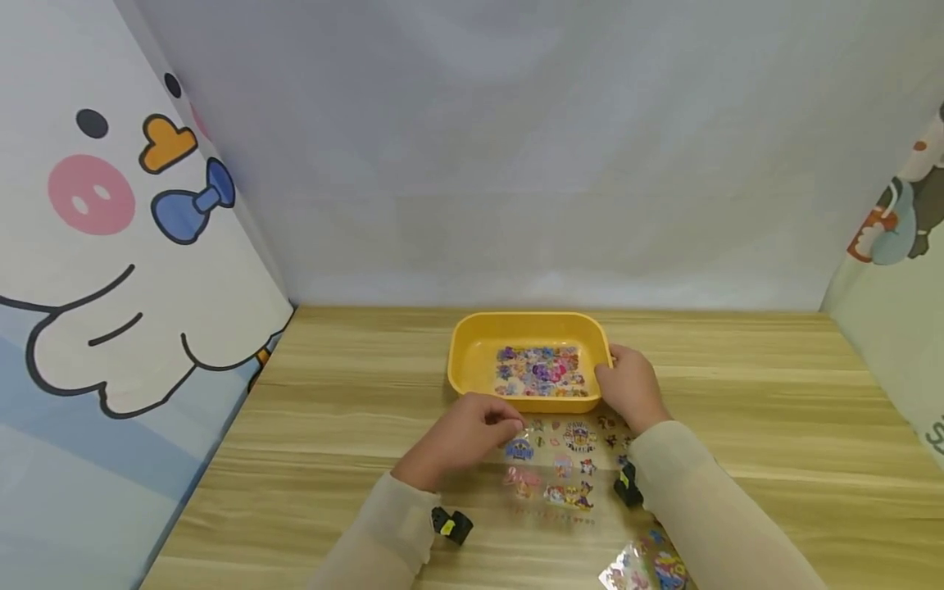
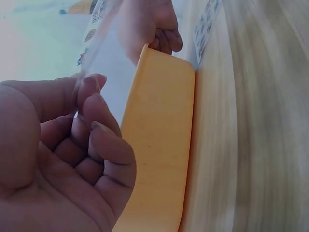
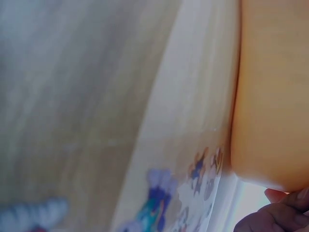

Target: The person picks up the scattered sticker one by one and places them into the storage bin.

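Note:
My left hand [image 1: 463, 436] pinches the corner of a clear sticker sheet [image 1: 568, 469] between thumb and fingertips. The sheet hangs in front of the yellow plastic tray [image 1: 472, 360], printed with small cartoon figures. In the left wrist view, the sheet's transparent edge [image 2: 89, 46] rises from between the fingers. At the tray's right end my right hand [image 1: 633, 389] grips the rim, thumb on the inner side. Inside the tray lie colourful sticker sheets [image 1: 542, 373]. Another clear sheet with cartoon figures [image 3: 195, 193] lies on the table beside the tray in the right wrist view.
More sticker sheets [image 1: 649, 565] lie at the near edge, beside the right sleeve. Black straps show at the left wrist [image 1: 453, 526] and right wrist [image 1: 628, 486]. A white backdrop [image 1: 560, 205] stands behind the wooden table [image 1: 354, 369], with cartoon-printed panels [image 1: 140, 328] at the sides.

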`<state>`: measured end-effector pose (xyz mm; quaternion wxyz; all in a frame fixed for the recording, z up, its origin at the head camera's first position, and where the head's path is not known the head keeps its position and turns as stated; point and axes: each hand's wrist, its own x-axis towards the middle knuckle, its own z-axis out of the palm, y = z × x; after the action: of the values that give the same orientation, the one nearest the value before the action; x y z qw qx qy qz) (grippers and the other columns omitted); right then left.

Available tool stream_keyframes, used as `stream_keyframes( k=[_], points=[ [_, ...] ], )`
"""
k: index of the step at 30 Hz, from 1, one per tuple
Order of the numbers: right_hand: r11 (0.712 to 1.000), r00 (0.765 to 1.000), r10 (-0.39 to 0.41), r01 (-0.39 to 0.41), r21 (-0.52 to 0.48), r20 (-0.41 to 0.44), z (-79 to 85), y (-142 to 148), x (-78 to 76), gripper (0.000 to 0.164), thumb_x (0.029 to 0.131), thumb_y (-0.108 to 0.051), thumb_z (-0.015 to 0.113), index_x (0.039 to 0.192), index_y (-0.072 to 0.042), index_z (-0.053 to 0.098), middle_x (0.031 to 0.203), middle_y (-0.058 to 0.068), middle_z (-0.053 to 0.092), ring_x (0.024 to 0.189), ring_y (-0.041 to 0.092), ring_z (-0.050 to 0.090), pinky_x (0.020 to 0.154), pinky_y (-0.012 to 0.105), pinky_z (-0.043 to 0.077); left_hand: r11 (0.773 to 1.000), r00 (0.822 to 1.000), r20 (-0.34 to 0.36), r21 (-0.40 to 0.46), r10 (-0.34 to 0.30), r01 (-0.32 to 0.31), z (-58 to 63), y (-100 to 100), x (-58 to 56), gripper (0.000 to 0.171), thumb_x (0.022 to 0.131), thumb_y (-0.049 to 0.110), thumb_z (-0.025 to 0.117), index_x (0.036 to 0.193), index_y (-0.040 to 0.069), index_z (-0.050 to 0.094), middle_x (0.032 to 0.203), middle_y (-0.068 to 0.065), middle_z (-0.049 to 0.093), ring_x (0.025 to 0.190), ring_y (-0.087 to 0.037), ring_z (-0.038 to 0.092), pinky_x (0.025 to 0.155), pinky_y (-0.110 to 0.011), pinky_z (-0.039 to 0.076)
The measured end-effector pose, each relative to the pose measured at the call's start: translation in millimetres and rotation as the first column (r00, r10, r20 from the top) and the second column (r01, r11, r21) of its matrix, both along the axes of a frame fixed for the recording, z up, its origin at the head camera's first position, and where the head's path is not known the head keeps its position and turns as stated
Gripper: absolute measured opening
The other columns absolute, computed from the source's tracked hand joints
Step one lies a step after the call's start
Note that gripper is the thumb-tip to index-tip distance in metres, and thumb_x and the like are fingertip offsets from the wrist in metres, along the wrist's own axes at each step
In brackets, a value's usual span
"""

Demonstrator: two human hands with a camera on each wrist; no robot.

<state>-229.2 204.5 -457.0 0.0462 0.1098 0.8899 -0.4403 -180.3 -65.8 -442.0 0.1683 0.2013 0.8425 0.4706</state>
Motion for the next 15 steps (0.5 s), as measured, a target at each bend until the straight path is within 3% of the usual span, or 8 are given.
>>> stream_keyframes(
  k=[9,15],
  points=[
    [1.000,0.999,0.009,-0.009,-0.016,-0.040,-4.6,1,1.5,0.045,0.103,-0.013,0.045,0.143,0.006,0.054,0.110,0.023,0.068,0.081,0.025,0.069,0.066,0.035,0.059,0.997,0.998,0.045,0.065,0.043,-0.046,5.1,-7,-3.8,0.015,0.103,0.025,0.066,0.100,0.021,0.080,0.086,0.003,0.071,0.072,-0.017,0.059,0.066,-0.034,0.052],
    [1.000,0.999,0.002,-0.003,-0.011,-0.041,-4.3,0,-0.1,0.045,0.103,-0.013,0.045,0.141,0.006,0.055,0.108,0.022,0.068,0.081,0.024,0.067,0.067,0.033,0.058,0.998,0.999,0.041,0.050,0.028,-0.030,7.5,-13,-9.5,0.015,0.104,0.026,0.065,0.100,0.022,0.079,0.081,0.000,0.068,0.066,-0.015,0.052,0.060,-0.031,0.046]
  ],
)
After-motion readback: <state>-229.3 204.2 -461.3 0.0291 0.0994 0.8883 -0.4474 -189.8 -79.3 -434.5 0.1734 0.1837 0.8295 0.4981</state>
